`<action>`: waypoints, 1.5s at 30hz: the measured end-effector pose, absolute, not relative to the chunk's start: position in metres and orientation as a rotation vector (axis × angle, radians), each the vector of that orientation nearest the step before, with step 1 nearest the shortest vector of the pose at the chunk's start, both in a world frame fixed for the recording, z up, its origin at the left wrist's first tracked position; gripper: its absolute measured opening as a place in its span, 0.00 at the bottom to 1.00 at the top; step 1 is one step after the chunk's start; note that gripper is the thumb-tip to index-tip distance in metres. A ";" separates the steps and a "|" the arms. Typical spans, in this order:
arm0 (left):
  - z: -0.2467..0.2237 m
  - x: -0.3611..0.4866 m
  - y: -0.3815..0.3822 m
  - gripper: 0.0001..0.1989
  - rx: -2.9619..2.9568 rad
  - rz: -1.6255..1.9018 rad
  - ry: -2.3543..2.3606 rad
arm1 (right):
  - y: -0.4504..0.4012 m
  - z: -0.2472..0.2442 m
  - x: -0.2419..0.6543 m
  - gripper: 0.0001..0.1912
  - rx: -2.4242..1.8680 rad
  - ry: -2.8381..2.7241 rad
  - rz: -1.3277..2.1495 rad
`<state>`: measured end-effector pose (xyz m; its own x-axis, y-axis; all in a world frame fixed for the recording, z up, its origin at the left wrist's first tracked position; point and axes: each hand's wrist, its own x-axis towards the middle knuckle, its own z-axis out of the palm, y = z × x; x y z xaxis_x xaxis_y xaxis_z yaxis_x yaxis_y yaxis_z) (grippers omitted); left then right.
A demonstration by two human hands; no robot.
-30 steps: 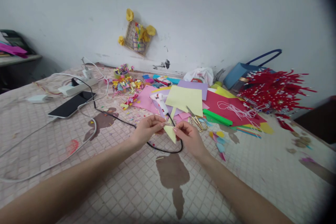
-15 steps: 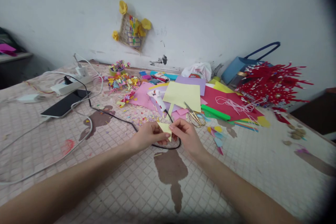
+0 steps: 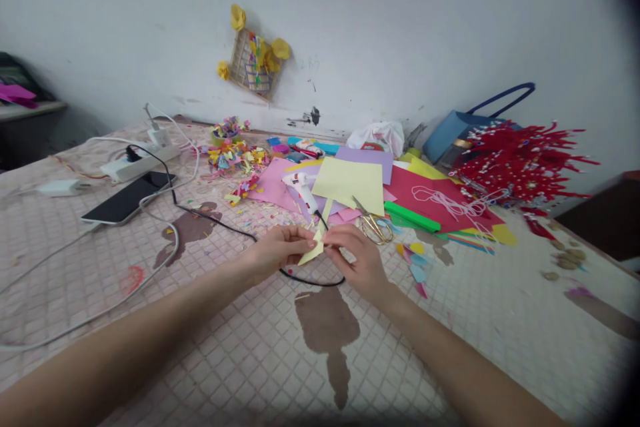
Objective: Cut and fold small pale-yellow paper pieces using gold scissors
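Observation:
Between my two hands is a small piece of pale yellow paper (image 3: 311, 255), held above the table. My left hand (image 3: 283, 248) pinches it from the left, with the thumb near its middle. At its right edge, the fingers of my right hand (image 3: 356, 258) are closed on it too. Just beyond the hands lie a white glue gun (image 3: 303, 193) with a black cord, a larger pale yellow sheet (image 3: 349, 181) and gold-handled scissors (image 3: 375, 227). Small coloured paper petals (image 3: 416, 260) are scattered to the right of my right hand.
A phone (image 3: 127, 198) and a white power strip (image 3: 140, 161) with trailing cables lie at left. Paper scraps (image 3: 237, 155) are heaped behind. A green stick (image 3: 413, 216), white string (image 3: 455, 203) and a red beaded bundle (image 3: 520, 163) are at right. The glue gun's cord loops under my hands.
The small yellow paper has been turned and tilted between my fingers, its point now facing lower left. My right fingers have curled in closer to its edge. The view has shifted slightly.

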<state>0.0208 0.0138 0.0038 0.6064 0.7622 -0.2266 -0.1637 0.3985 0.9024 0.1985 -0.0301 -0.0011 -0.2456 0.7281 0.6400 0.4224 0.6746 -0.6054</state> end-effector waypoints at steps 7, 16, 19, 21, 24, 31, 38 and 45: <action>-0.001 0.021 0.015 0.13 1.151 0.763 0.813 | -0.031 -0.004 0.191 0.13 -1.162 -1.558 1.087; -0.005 0.022 0.015 0.13 1.177 0.715 0.801 | -0.031 -0.006 0.189 0.11 -1.129 -1.474 1.373; -0.003 0.022 0.013 0.13 1.153 0.734 0.785 | -0.031 -0.006 0.189 0.11 -1.125 -1.436 1.418; -0.001 0.021 0.013 0.13 1.142 0.737 0.786 | -0.030 -0.006 0.190 0.10 -1.124 -1.393 1.428; -0.001 0.021 0.014 0.14 1.137 0.732 0.820 | -0.028 -0.007 0.191 0.10 -1.129 -1.334 1.442; -0.006 0.020 0.016 0.12 1.146 0.753 0.856 | -0.027 -0.009 0.192 0.09 -1.090 -1.306 1.455; -0.003 0.021 0.015 0.18 1.154 0.715 0.855 | -0.027 -0.011 0.191 0.09 -1.123 -1.324 1.416; 0.000 0.021 0.014 0.15 1.194 0.716 0.882 | -0.025 -0.009 0.189 0.16 -1.122 -1.275 1.418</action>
<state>0.0208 0.0136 0.0000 0.4884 0.8507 -0.1944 -0.0152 0.2310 0.9728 0.1887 -0.0250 -0.0092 -0.1873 0.9806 -0.0578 -0.0465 -0.0676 -0.9966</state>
